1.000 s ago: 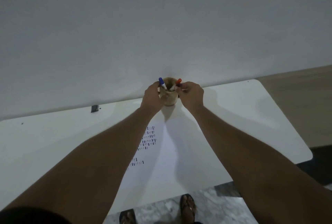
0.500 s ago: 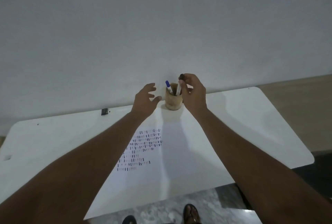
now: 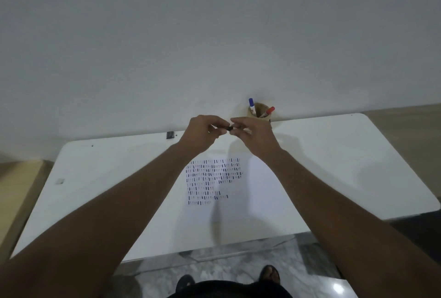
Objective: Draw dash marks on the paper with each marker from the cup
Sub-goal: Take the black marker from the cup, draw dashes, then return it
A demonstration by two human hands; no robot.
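A tan cup (image 3: 262, 118) stands at the table's far edge against the wall, holding a blue-capped marker (image 3: 252, 105) and a red-capped marker (image 3: 268, 112). In front of it, above the table, my left hand (image 3: 205, 134) and my right hand (image 3: 254, 134) meet, both pinching a black-capped marker (image 3: 228, 128) between their fingertips; most of it is hidden by my fingers. Below my hands lies the white paper (image 3: 260, 192) with several rows of short dash marks (image 3: 212, 179) in dark and reddish ink.
The white table (image 3: 346, 161) has rounded corners and stands against a pale wall. A small dark object (image 3: 170, 135) lies at its far edge, left of my hands. Marble floor and my sandalled feet (image 3: 269, 275) show below the near edge.
My right hand has lifted the black-capped marker out of the cup and brought it left and nearer. My left hand has closed on its other end. The view has shifted.
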